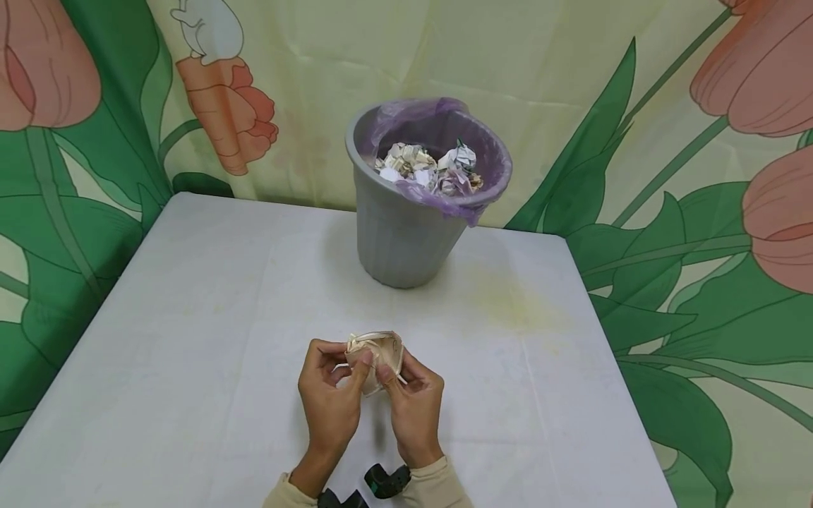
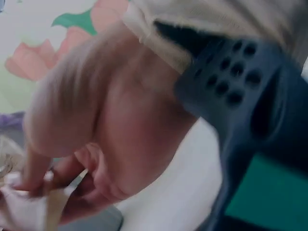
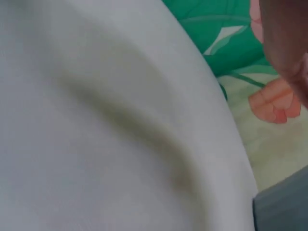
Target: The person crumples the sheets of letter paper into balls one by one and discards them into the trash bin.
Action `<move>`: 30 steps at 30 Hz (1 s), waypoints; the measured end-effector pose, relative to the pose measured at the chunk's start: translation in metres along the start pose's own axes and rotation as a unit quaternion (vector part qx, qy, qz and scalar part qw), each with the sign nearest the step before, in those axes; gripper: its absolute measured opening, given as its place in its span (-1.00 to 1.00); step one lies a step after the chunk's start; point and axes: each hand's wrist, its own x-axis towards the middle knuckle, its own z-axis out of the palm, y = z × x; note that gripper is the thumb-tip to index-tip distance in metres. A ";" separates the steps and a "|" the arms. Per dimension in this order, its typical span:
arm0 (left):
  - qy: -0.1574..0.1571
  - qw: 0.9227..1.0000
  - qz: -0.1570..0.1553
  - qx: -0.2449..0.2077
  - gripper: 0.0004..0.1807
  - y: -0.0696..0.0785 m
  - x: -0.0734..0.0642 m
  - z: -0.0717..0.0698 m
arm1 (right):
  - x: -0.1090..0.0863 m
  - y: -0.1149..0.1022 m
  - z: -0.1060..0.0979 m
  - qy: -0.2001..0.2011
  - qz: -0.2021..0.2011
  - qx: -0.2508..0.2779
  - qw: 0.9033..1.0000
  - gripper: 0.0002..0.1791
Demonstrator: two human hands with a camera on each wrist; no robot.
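In the head view a cream, creased piece of paper (image 1: 387, 346) is held above the near middle of the table, its top edge spread into a cup-like shape. My left hand (image 1: 332, 402) pinches its left side between thumb and fingers. On the other side, my right hand (image 1: 416, 409) pinches it the same way, the two thumbs close together on the near face. The left wrist view shows the left hand (image 2: 115, 120) curled on the pale paper (image 2: 31, 207), partly cut off. Only a blurred bit of a hand (image 3: 288, 43) shows in the right wrist view.
Beyond the hands stands a grey bin (image 1: 406, 240) with a purple liner (image 1: 489, 169), holding several crumpled paper balls (image 1: 413, 159). A white cloth covers the table (image 1: 190, 339). Behind hangs a flower-patterned curtain (image 1: 559, 70).
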 end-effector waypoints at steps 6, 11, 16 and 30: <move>-0.029 0.996 0.054 0.063 -0.53 0.001 0.000 -0.006 | 0.004 -0.003 -0.002 0.030 -0.039 -0.053 0.997 -0.65; -0.057 0.975 0.181 0.118 -0.47 0.001 0.004 -0.012 | 0.007 -0.008 -0.005 0.000 -0.068 -0.090 0.994 -0.78; -0.083 0.965 0.210 0.130 -0.47 0.001 0.008 -0.015 | 0.012 -0.013 -0.011 -0.046 -0.114 -0.127 0.984 -0.80; -0.109 0.987 0.110 0.037 -0.70 0.008 0.014 -0.012 | 0.011 -0.021 -0.018 -0.118 -0.206 -0.208 0.949 -0.46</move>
